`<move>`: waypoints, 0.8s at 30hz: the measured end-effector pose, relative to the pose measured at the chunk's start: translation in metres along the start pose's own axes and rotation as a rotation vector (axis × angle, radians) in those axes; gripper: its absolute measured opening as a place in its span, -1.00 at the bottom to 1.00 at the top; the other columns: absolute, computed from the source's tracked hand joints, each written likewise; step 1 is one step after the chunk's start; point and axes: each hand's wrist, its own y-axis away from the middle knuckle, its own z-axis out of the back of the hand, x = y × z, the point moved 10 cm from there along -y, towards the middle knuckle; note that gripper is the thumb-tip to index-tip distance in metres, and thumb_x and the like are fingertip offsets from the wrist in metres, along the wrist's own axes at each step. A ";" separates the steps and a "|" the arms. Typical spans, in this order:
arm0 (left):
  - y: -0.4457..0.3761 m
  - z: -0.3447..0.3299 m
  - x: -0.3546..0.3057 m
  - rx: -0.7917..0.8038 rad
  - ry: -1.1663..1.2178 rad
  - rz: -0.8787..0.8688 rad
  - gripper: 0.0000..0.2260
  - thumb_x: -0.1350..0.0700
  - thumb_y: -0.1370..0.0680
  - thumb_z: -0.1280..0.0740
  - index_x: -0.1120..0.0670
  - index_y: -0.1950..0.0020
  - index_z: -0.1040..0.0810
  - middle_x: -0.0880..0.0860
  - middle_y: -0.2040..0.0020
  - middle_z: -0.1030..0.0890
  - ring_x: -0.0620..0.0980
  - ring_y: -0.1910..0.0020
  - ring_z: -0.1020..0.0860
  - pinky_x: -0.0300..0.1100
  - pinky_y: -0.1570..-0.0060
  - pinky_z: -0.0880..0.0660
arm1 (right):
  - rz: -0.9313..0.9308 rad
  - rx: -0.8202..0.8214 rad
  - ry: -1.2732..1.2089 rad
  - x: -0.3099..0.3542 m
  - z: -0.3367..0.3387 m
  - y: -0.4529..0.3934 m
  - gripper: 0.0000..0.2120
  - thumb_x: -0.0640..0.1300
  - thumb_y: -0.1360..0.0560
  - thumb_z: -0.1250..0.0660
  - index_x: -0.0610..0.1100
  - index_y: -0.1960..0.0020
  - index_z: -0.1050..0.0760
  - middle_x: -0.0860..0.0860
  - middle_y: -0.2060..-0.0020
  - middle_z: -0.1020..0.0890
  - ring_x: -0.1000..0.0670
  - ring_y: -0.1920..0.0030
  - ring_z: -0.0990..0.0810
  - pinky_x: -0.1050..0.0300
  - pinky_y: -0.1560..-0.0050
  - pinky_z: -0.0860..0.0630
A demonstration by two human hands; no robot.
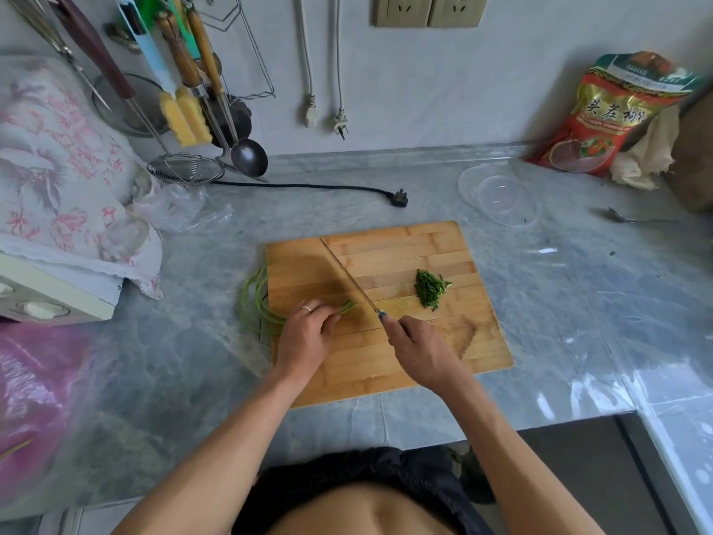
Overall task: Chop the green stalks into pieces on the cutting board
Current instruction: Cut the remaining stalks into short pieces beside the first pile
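A wooden cutting board (pixel 416 249) lies on the grey marble counter. Long green stalks (pixel 252 299) curve off the board's left edge, their tips reaching onto the board. My left hand (pixel 304 337) grips the stalks near those tips, fingers curled over them. My right hand (pixel 420 349) holds the handle of a long knife (pixel 347 278), whose blade runs diagonally up and left across the board, just right of the stalk tips. A small heap of chopped green pieces (pixel 430 289) sits on the right half of the board.
Behind the board lie a black power plug (pixel 399 198) and clear plastic bowls (pixel 497 196). A red food bag (pixel 613 113) leans at the back right, a spoon (pixel 632 218) near it. Hanging utensils (pixel 200 90) and a floral cloth (pixel 65 167) fill the left.
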 end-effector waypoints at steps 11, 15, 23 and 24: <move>0.012 -0.005 -0.001 -0.061 -0.058 0.098 -0.92 0.20 -0.51 -0.43 0.17 0.03 -0.67 0.07 0.10 -0.64 0.13 0.10 -0.55 0.02 0.10 -0.51 | -0.059 0.037 -0.067 -0.011 -0.022 0.011 -0.34 0.29 -0.58 -0.03 -0.33 0.13 -0.45 -0.19 0.32 -0.55 -0.04 0.39 -0.39 0.01 0.37 -0.35; 0.012 -0.004 -0.002 -0.094 -0.065 0.124 -0.93 0.20 -0.49 -0.46 0.16 0.05 -0.69 0.06 0.10 -0.66 0.12 0.12 -0.55 0.00 0.11 -0.50 | -0.067 0.126 -0.077 -0.009 -0.017 0.010 -0.42 0.24 -0.61 -0.03 -0.27 0.10 -0.47 -0.07 0.40 -0.54 0.02 0.48 -0.44 0.11 0.47 -0.41; 0.011 -0.005 -0.002 -0.094 -0.056 0.109 -0.85 0.34 -0.45 -0.46 0.16 0.03 -0.70 0.06 0.09 -0.67 0.12 0.11 -0.56 -0.01 0.11 -0.51 | -0.104 0.159 0.028 -0.009 -0.011 0.002 -0.44 0.24 -0.61 0.02 -0.20 0.10 -0.49 -0.01 0.35 -0.50 0.02 0.36 -0.46 0.09 0.32 -0.41; 0.012 -0.005 -0.003 -0.090 -0.059 0.107 -0.84 0.34 -0.46 -0.45 0.15 0.01 -0.70 0.05 0.09 -0.67 0.12 0.11 -0.56 -0.01 0.11 -0.51 | -0.081 0.143 0.044 -0.006 -0.013 0.002 -0.41 0.24 -0.62 0.03 -0.23 0.12 -0.49 -0.03 0.35 -0.49 -0.01 0.34 -0.46 0.05 0.28 -0.42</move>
